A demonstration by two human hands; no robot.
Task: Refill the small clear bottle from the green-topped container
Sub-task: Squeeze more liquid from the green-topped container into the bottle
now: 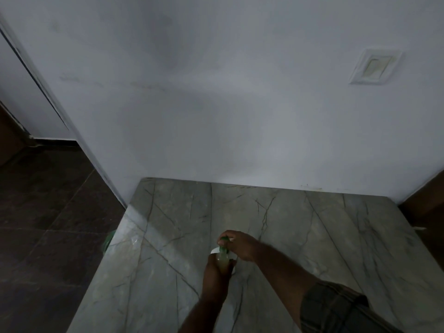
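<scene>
**Container held at both ends over the counter**

Nearest the camera, a checked sleeve point(336, 306) covers the right upper arm, and both bare forearms reach forward. The left hand point(213, 273) is wrapped round the container point(221, 260) from below, fingers curled about its pale, translucent body, which shows a yellowish fill. Directly above that hand, the right hand point(241, 246) comes down over the green top point(224, 242), fingertips pinching it as one would to twist or pull it. Something white point(214, 250) shows just beside the left hand's fingers, on both sides of the container; what it is cannot be told. I cannot pick out the bottle apart from this cluster; the hands may hide it.

By its looks the container is thin plastic: light and a little soft, so a hard squeeze with the top loose would likely push liquid out. Any drip would make it slippery. The firm places to hold are low on the body, where the left hand is, and the rim of the top.

Beyond the hands lies the grey veined counter point(312, 224), with a green object point(109, 239) at its edge, well off to the left of the left hand. Farther on stands the pale wall point(216, 104), with a switch plate point(374, 67) high to the right of the right hand.
</scene>
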